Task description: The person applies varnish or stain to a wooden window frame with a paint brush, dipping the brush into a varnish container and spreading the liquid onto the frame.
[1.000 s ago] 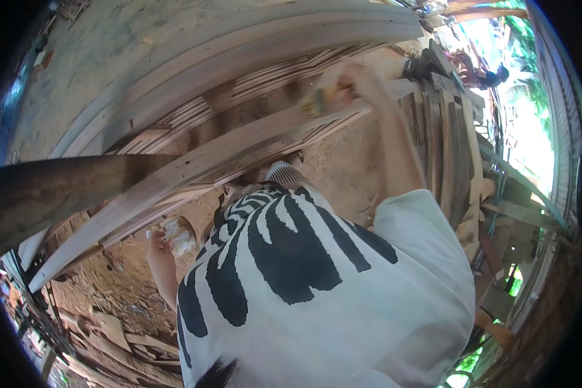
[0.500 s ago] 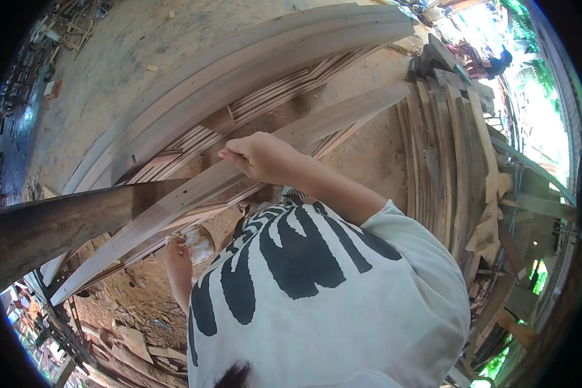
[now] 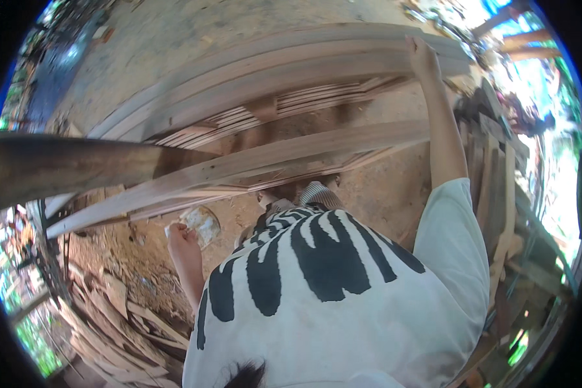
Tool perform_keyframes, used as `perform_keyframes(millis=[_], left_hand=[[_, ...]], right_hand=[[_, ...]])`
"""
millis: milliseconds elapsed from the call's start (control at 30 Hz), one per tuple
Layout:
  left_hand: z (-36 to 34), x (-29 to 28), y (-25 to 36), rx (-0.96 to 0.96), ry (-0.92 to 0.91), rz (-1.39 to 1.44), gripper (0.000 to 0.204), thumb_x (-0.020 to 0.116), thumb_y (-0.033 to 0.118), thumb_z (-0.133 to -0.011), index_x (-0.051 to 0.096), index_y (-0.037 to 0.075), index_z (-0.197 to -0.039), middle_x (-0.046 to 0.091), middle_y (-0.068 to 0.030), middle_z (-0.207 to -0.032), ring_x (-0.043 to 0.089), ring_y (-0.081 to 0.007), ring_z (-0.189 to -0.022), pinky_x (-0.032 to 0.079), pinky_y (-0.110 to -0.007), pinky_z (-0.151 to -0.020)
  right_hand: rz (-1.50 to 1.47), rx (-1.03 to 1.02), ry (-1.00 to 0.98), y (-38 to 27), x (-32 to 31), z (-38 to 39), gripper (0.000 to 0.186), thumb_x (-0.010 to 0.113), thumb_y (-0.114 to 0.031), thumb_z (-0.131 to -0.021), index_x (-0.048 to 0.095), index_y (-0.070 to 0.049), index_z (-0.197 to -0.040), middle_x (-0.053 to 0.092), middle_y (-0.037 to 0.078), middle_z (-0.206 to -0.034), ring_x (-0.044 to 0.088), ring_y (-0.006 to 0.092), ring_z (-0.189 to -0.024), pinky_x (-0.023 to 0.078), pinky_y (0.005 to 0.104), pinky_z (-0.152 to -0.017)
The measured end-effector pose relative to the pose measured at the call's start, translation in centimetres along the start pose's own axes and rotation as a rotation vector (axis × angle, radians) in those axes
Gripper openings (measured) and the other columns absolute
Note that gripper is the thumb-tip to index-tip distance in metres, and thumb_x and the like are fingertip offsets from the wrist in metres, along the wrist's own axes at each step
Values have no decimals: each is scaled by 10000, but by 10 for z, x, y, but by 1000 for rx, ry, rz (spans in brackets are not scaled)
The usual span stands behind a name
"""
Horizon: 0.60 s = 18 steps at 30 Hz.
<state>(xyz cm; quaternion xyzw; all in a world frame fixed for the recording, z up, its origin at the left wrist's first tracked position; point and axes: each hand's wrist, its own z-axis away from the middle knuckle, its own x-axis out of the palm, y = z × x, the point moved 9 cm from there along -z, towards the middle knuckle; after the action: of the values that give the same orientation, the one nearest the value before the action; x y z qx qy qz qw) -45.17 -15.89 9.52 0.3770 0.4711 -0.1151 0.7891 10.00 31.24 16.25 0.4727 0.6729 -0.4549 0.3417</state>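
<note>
Right hand (image 3: 424, 58) fist-like over planks (image 3: 330, 66), any contents hidden; left hand (image 3: 184, 242) curled, hold unclear.

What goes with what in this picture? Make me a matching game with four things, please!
1. Shirt
2. Right hand
3. Wood scraps
4. Left hand

A. beside the whitish container
B. heaped at the picture's lower left
C. white with black marks
D. stretched out toward the upper right

Pairs: 1-C, 2-D, 3-B, 4-A
</note>
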Motion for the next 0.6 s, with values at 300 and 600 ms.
perform_keyframes(millis=[300,600], left_hand=[[29,-80,10,1,270,128,165,582,-49,-847,532,10,-992,581,-104,-797,548,-199,-688,458,-296,-668],[-6,-59,39,357,129,722,204,514,-83,-914,521,38,-1078,593,-48,-859,568,-120,-794,451,-236,-735]], right_hand=[[-1067,133,-413,-256,89,61,430,514,-387,-985,643,22,-1013,696,182,-858,684,255,-618,559,341,-568],[-456,-20,-68,-144,86,-40,343,542,-311,-968,669,0,-901,663,56,-703,657,187,-657,526,332,-578]])
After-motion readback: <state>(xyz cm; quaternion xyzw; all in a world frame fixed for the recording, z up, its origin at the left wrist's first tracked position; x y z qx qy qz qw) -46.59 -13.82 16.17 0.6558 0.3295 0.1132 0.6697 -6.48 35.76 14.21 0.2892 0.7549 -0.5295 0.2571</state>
